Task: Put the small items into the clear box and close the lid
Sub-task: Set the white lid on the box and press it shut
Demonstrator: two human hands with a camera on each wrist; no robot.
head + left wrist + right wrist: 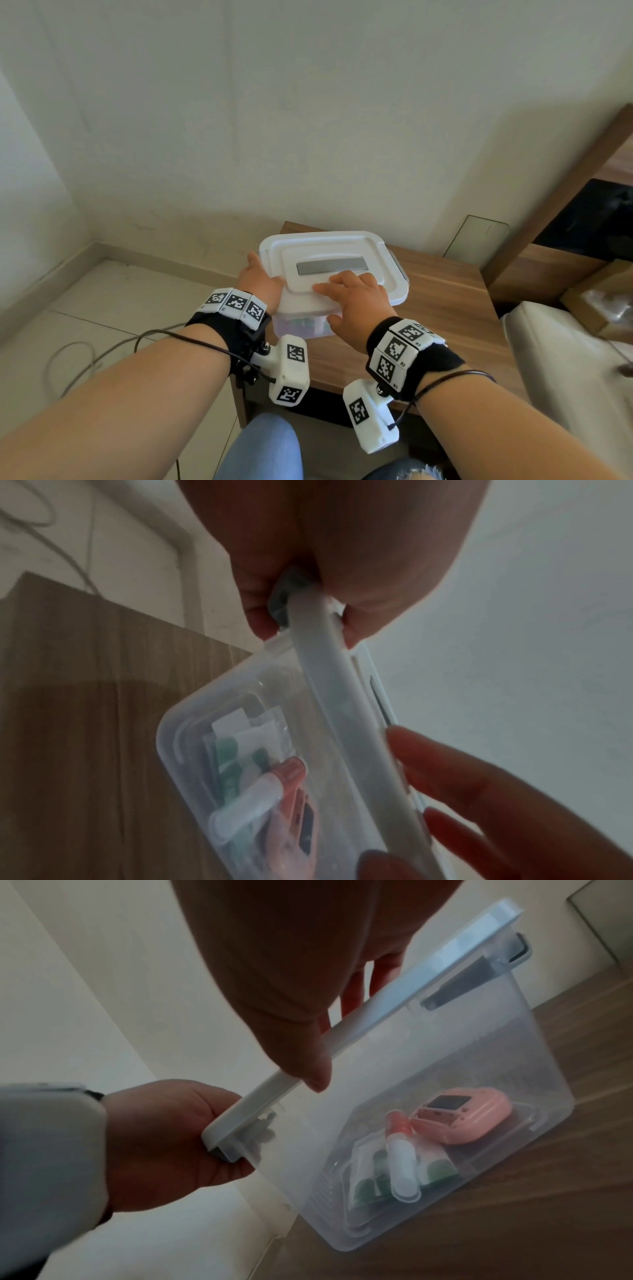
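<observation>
The clear box [301,325] stands on the wooden table [445,308] with its white lid [342,246] on top. My left hand [260,277] grips the lid's left end, fingers curled round the grey latch [287,596]. My right hand [356,294] lies flat on the lid with straight fingers, its thumb [308,1069] over the front rim. The right latch [455,988] hangs down against the box wall. Inside the box lie a pink device [462,1118], a white tube with a pink cap [400,1161] and a packet of green pieces [373,1177].
The table stands against the wall. To its right are a white cushion [565,359], a cardboard box [599,301] and a wooden frame [548,212]. A cable [75,359] loops over the tiled floor at left. My knees in jeans [263,448] are below the table's front edge.
</observation>
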